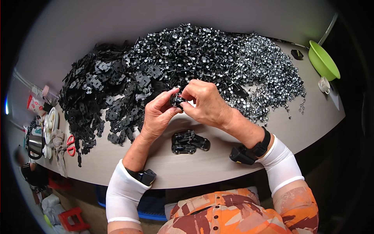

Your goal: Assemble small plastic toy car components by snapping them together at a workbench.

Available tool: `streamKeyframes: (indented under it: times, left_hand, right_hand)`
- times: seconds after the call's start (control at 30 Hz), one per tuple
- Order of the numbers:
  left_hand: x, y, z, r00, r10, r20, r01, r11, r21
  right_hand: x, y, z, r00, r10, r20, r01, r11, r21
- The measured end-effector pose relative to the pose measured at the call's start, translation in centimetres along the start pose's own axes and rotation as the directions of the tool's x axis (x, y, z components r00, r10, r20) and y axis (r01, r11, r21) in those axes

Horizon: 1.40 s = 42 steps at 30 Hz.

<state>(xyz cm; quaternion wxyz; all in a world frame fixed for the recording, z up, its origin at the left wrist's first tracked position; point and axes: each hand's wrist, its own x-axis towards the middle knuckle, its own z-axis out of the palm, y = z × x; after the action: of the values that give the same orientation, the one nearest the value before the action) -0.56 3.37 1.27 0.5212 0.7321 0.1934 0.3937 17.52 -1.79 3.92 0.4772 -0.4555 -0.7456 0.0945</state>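
Observation:
Both hands meet over the middle of the table around a small black toy-car chassis (177, 101). My left hand (156, 115) pinches its left side between thumb and fingers. From the right, the thumb and fingers of my right hand (206, 102) close on the same piece; their tips partly hide it. Several black chassis with wheels (186, 142) lie in a small cluster between my forearms. Beyond my left hand spreads a heap of flat black chassis parts (97, 84). Wheel-and-axle pieces (187, 50), black with silvery faces, are piled up behind my hands.
Brighter silvery wheel pieces (265, 58) spread to the right. At the far right stand a green basin (324, 60) and a white cup (323, 85). Red-handled scissors (71, 146), a grey cloth (59, 150) and a metal pot (36, 145) are at the left edge.

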Motion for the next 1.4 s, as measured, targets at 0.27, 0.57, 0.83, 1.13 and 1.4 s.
streamKeyframes:
  times: [0.27,0.57,0.83,1.13,1.4]
  left_hand:
    - [-0.1,-0.1,0.4,0.996,0.084,-0.036,-0.078,0.986,0.15]
    - [-0.8,-0.9,1.1,0.991,-0.119,-0.068,0.1,0.965,-0.241]
    - [-0.4,-0.4,0.7,0.981,-0.156,-0.112,0.1,0.913,-0.397]
    - [-0.5,-0.4,0.5,0.977,-0.129,-0.167,0.078,0.957,-0.279]
    - [-0.5,-0.2,0.6,0.981,-0.124,-0.147,0.097,0.98,-0.175]
  right_hand:
    - [-0.1,-1.5,-0.5,0.998,-0.039,0.047,0.045,0.991,-0.126]
    - [-0.6,-0.3,0.6,0.996,-0.026,-0.081,0.027,1.0,0.013]
    - [0.1,-1.2,0.3,0.961,0.266,-0.076,-0.224,0.91,0.349]
    - [-0.1,-1.1,0.6,0.988,0.099,-0.118,-0.082,0.986,0.142]
    - [-0.3,-1.3,-0.4,0.995,0.094,-0.017,-0.093,0.995,0.032]
